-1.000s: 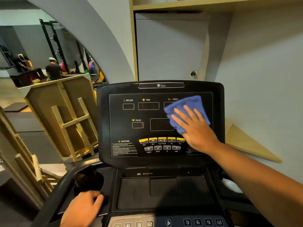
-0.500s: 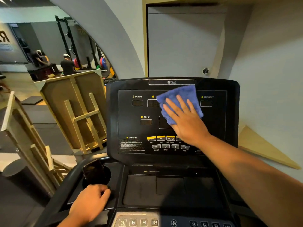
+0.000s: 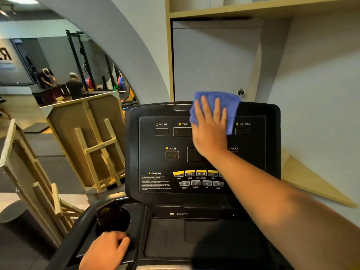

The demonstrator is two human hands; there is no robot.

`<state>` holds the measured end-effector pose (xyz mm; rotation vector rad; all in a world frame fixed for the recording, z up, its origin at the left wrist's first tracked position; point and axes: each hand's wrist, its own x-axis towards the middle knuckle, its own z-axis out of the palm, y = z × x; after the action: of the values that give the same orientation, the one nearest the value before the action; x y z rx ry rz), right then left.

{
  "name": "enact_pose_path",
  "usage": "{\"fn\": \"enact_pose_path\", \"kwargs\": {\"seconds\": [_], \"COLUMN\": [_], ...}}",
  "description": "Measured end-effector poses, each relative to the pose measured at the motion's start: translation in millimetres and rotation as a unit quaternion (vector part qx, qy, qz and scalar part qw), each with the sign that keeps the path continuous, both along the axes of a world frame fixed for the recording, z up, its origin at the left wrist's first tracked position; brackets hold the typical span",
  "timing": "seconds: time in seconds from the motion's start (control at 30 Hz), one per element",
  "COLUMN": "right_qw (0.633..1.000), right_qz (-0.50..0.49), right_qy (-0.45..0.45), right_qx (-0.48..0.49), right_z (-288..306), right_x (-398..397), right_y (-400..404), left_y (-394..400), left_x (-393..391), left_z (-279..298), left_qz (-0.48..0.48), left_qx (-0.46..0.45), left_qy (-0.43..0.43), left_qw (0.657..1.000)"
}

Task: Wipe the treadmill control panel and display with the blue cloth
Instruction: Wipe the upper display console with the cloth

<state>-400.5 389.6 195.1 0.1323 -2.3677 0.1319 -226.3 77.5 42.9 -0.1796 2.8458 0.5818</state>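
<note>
**Cloth at top edge of treadmill panel, right hand flat on it**

Treadmill [image 3: 136,227]: black console fills the middle of the head view, set against a grey wall. Wooden frames stand to the left; beyond them, far left, a gym area with racks, weight plates and two people.

Control panel [image 3: 155,158]: upright, dark, facing the person. Readable labels: INCLINE, TIME, DISTANCE, PULSE, CALORIE, CAUTION. All display windows look dark. Two rows of buttons [image 3: 195,178] run along the lower part, the upper row yellow-topped; the right end of both rows is hidden behind the forearm.

Tray [image 3: 200,234]: flat black recess below the panel, nearer the person.

Right hand [image 3: 209,131]: arm reaches in from the lower right. Fingers straight and slightly spread, palm pressed flat on the cloth against the panel. No pinching or curling seen.

Blue cloth [image 3: 231,106]: folded, held under the right hand at the upper middle of the panel. Its upper edge overlaps the panel's top rim; its lower part covers the area between the TIME and DISTANCE windows.

Left hand [image 3: 105,250]: near left, fingers curled over the console edge beside the cup holder [image 3: 124,221].

Phone [image 3: 109,213]: dark, standing tilted in the cup holder, just beyond the left hand.
</note>
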Motion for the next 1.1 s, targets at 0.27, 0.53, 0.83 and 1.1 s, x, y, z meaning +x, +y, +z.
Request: {"fn": "enact_pose_path", "kwargs": {"seconds": [0.27,0.53,0.83,1.1], "right_qw": [0.973,0.999,0.958,0.907], "right_qz": [0.129,-0.023,0.142,0.252], "right_qy": [-0.017,-0.028,-0.117,-0.143], "right_qx": [0.19,-0.033,0.219,0.307], "right_z": [-13.7,-59.6,-153.8,-139.0], "right_x": [2.8,58.1,122.9,96.8], "right_y": [34.9,131.6,75.9,-5.6], "left_y": [-0.3,-3.1,-3.9,-3.6], "left_x": [-5.4,-5.1,-3.8,1.1], "left_z": [-1.0,-8.2,-9.8,-12.3], "left_qz": [0.007,0.002,-0.018,-0.028], "left_qx": [-0.003,-0.011,-0.015,-0.016], "left_qy": [-0.002,-0.008,-0.002,0.022], "left_qw": [1.0,1.0,1.0,0.999]}}
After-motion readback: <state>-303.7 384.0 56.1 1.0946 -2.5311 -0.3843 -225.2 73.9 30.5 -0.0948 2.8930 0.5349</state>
